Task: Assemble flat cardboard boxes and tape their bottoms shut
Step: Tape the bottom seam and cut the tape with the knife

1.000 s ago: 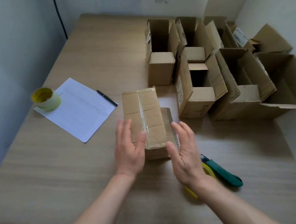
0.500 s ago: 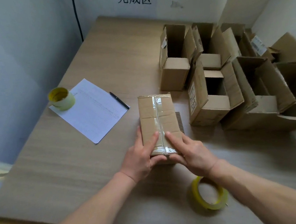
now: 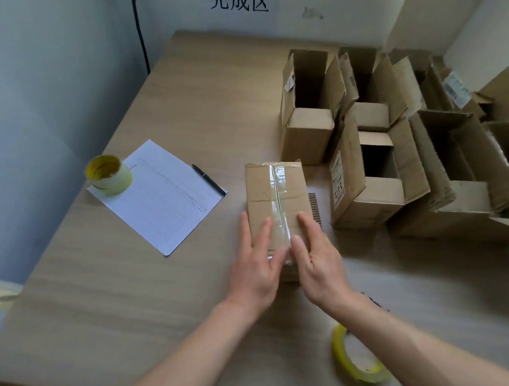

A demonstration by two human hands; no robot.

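Both hands lying open, flat on the taped box [image 3: 275, 190]: left hand [image 3: 256, 268] at its 7 o'clock, right hand [image 3: 318, 258] at 5. Tape roll [image 3: 355, 361] sitting on tabletop [image 3: 132, 300].

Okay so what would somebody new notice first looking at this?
Probably the two hands, left hand and right hand, pressed flat on the taped box at the table's centre. Next, the cluster of open boxes at the right, and the yellow tape roll near the front edge.
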